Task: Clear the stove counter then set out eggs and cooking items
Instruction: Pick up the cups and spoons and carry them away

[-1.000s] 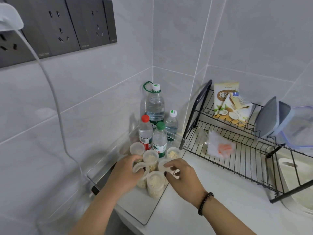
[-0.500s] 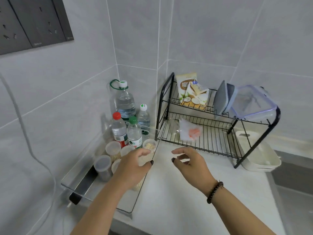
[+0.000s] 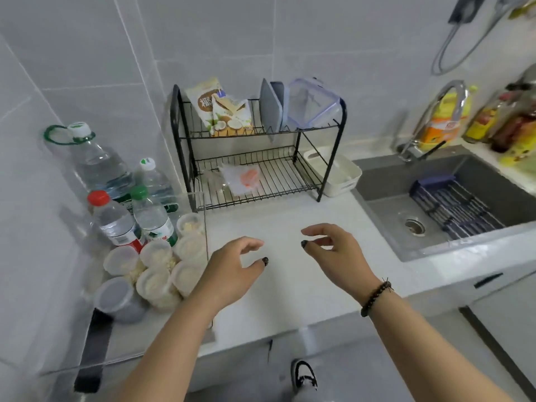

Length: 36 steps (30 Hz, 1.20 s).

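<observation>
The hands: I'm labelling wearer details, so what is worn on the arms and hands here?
Both forearms are bare, with no sleeves in view. The left hand and right hand have dark-painted nails. The right wrist wears a dark beaded bracelet. No rings or gloves are visible.

A single wide-angle view from the person's head looks forward and steeply down onto the white table [image 3: 290, 285], close enough that both forearms reach in from the bottom edge. It faces the tiled wall behind the black dish rack [image 3: 258, 158], with the bottles [image 3: 121, 204] at the left edge, the sink [image 3: 452, 204] at the right, and a strip of floor [image 3: 377, 372] below.
</observation>
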Tool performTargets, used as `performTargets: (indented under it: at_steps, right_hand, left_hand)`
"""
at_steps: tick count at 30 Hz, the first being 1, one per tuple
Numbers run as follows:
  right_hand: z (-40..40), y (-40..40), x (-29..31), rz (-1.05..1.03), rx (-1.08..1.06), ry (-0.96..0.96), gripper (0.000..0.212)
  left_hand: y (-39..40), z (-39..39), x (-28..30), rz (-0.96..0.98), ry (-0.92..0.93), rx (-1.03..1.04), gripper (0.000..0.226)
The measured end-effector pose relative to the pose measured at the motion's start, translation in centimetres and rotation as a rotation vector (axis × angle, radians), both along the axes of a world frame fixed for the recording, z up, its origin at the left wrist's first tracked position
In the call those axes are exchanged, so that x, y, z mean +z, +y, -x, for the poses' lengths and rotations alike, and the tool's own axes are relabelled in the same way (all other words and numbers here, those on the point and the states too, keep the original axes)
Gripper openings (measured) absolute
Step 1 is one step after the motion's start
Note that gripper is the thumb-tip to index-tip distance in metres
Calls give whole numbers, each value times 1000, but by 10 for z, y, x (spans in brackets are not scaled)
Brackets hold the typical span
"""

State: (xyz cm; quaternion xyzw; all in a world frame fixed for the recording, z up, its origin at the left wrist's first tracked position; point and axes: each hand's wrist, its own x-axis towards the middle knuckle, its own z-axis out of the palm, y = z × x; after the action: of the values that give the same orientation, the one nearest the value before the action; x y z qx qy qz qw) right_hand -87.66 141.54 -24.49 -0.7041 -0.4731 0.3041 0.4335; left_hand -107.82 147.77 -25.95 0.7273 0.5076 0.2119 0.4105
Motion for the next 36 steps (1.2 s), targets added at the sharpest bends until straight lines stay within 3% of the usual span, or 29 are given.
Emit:
performTargets:
  at_steps: [16,26,36]
  right_hand:
    - [-152,-197,20,-27,-542,91,17]
    - [-284,-333,36,-30,-719,51,17]
    - [-378,-472,39,-8,-1057,29,14]
  left_hand:
    - [-94,-202,32,-21,6,-499,32]
    - [-216,-375,31,22,3,-767,25]
    - [-327,-531,30,108,-69,-1045,25]
